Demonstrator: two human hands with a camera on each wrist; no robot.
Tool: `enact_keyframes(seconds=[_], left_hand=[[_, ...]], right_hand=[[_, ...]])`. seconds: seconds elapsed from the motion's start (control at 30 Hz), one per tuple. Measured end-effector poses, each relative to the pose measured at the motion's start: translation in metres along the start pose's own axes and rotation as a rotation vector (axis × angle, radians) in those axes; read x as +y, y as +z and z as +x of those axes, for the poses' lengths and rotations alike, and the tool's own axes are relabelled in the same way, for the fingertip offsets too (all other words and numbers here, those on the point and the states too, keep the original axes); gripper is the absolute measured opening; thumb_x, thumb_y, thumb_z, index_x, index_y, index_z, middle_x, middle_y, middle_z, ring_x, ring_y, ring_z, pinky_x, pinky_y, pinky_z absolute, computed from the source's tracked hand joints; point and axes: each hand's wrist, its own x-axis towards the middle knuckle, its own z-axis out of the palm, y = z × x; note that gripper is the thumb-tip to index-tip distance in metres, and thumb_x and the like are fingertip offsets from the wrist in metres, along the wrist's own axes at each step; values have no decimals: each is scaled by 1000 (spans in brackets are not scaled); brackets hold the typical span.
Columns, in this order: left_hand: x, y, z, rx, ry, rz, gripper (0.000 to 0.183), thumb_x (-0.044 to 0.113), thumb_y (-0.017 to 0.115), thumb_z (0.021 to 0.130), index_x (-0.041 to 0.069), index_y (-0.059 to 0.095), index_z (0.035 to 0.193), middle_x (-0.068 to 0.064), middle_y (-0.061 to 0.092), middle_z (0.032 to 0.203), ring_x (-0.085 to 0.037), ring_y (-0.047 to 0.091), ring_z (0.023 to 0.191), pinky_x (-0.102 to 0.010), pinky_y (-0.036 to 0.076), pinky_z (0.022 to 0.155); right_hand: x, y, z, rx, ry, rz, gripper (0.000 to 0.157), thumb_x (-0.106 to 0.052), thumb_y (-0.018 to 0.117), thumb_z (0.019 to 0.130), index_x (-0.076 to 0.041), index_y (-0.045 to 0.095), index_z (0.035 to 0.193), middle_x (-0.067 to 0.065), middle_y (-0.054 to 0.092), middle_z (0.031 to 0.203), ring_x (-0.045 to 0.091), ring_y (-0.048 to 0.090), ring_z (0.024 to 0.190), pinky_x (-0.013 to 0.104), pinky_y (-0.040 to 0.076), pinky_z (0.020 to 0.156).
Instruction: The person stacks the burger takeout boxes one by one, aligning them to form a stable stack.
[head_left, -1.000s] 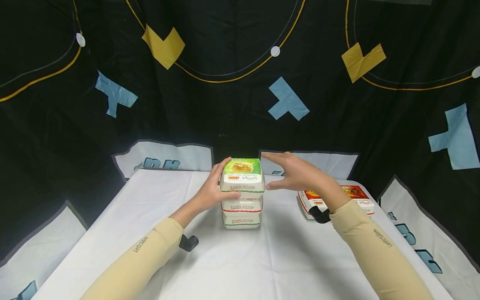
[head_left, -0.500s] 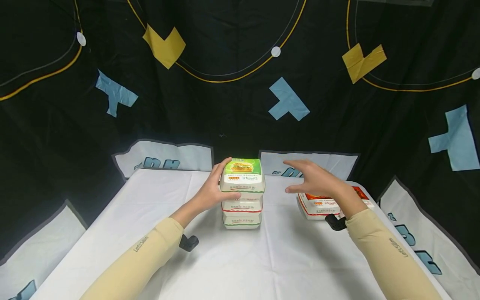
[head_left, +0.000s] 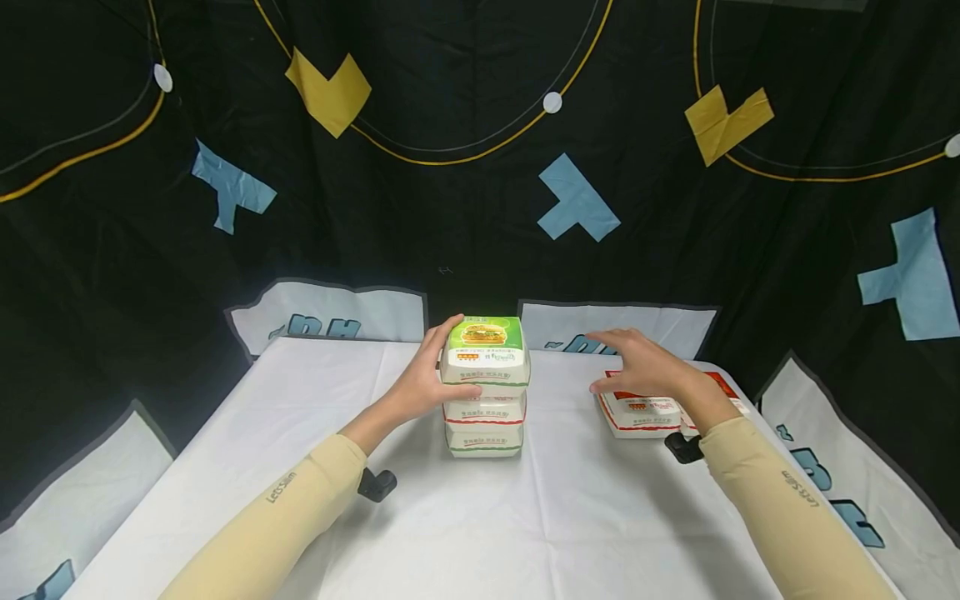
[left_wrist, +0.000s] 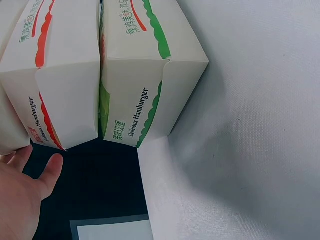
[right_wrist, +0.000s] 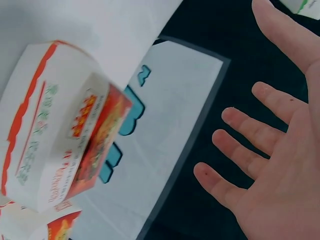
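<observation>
Three hamburger boxes stand stacked mid-table: a green-topped top box [head_left: 484,362], a red-trimmed middle box [head_left: 483,412] and a green-trimmed bottom box [head_left: 484,443]. My left hand [head_left: 415,387] holds the top box by its left side, thumb across the front and fingers along the far left edge. To the right, two red-topped hamburger boxes [head_left: 641,418] sit side by side, partly hidden by my right arm. Over them hovers my right hand [head_left: 648,367], holding nothing. The right wrist view shows its fingers spread, apart from the nearer red box [right_wrist: 55,130].
A white cloth covers the table [head_left: 465,533], whose right edge lies just beyond the red boxes. Behind hangs a black curtain [head_left: 465,233] with blue and gold tape pieces. White lettered panels [head_left: 352,312] border the table.
My right hand has moved right, away from the stack and over the red boxes. My left hand keeps its place on the top box, and the stack has not shifted.
</observation>
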Motion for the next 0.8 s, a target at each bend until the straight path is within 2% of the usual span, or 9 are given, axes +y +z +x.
enact_keyframes(seconds=[0.33,0.57,0.8], left_hand=[[1,-1,0,-5,-3,-5,108,34,88,76,45,17,157,0,30,156,-24,44,131,-47,51,98],[2,-1,0,-5,1,-6,109,33,88,76,42,17,157,-1,30,156,-25,43,132,-49,49,100],[2,-1,0,-6,2,-9,109,31,88,76,37,17,159,-4,31,156,-29,41,135,-54,47,102]], right_hand=[[20,10,1,-55,49,-49,95,-56,81,78,-21,39,155,19,36,159,44,29,144,72,34,107],[29,15,-2,-119,76,-24,97,-45,84,79,-17,35,157,24,35,158,47,28,141,74,34,104],[40,22,-4,-154,115,-28,101,-45,86,75,-24,32,158,21,31,161,48,24,143,77,30,105]])
